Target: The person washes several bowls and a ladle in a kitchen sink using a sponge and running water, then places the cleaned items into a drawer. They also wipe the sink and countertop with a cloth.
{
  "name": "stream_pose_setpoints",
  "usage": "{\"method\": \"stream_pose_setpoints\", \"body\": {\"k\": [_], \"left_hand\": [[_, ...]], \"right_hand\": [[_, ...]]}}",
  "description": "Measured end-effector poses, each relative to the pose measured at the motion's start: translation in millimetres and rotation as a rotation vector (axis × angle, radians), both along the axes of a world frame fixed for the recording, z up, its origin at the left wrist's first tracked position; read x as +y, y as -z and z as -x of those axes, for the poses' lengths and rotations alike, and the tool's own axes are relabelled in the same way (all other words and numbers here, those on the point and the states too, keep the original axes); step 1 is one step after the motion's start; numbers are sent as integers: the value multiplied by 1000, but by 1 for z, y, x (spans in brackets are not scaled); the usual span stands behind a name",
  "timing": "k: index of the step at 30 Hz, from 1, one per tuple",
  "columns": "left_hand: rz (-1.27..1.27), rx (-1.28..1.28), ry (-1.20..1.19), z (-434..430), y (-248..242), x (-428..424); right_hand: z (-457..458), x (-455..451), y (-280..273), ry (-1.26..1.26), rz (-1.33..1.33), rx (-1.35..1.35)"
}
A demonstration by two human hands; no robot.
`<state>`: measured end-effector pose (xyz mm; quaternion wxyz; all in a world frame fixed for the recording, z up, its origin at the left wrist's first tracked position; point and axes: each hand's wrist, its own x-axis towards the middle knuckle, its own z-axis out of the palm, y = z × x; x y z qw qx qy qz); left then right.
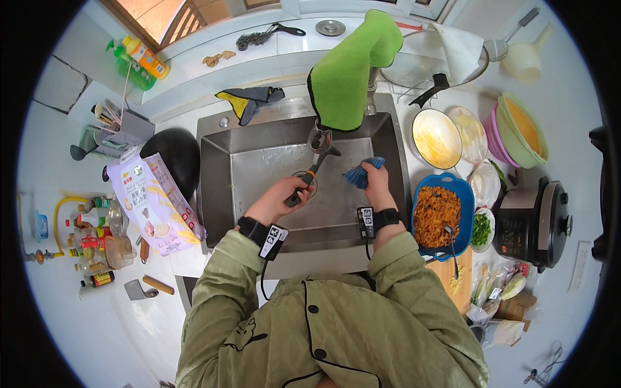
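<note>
Over a stainless steel sink (271,220), my left hand (286,196) grips the dark handle of a kitchen utensil (320,162) with an orange band; its dark head lies below the tap outlet. My right hand (377,182) holds a crumpled blue cloth (361,172) to the right of the utensil, apart from it. A green towel (339,82) hangs over the faucet, and the clear tap outlet (319,138) shows beneath it. The sink's round drain lies partly hidden behind my left hand.
Right of the sink stand a cream bowl (436,138), a blue container of reddish-brown food (442,213) and an electric pressure cooker (533,223). Left are a purple flour bag (150,203), a black wok (174,160) and a cleaver (138,291). A grey-yellow cloth (250,103) lies behind the sink.
</note>
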<state>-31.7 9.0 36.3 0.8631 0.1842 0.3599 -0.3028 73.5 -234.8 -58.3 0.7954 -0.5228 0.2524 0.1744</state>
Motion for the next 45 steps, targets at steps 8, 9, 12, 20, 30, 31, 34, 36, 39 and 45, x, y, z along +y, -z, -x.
{"method": "stream_pose_setpoints", "body": {"k": [8, 9, 12, 20, 30, 31, 34, 36, 39, 45], "left_hand": [[-112, -37, -1, 67, -40, 29], [-95, -68, 0, 77, -43, 32], [-79, -71, 9, 98, -44, 34], [-308, -208, 174, 120, -50, 24], [-333, -204, 168, 112, -58, 26], [-330, -204, 171, 112, -58, 27], [-309, -196, 171, 114, -59, 28], [-297, -180, 127, 115, -61, 29], [-292, -197, 169, 119, -64, 30], [-301, -164, 122, 120, -66, 32]], "right_hand": [[-4, 20, 12, -196, 797, -330], [-2, 27, 7, -200, 759, -390], [13, 63, -6, -384, 719, -516], [20, 98, 8, -811, 619, -448], [20, 110, -3, -844, 653, -567], [18, 112, -3, -752, 610, -544], [16, 114, 1, -825, 756, -421], [13, 114, 2, -1021, 809, -501], [6, 110, 0, -1005, 727, -433], [12, 103, -4, -874, 563, -468]]}}
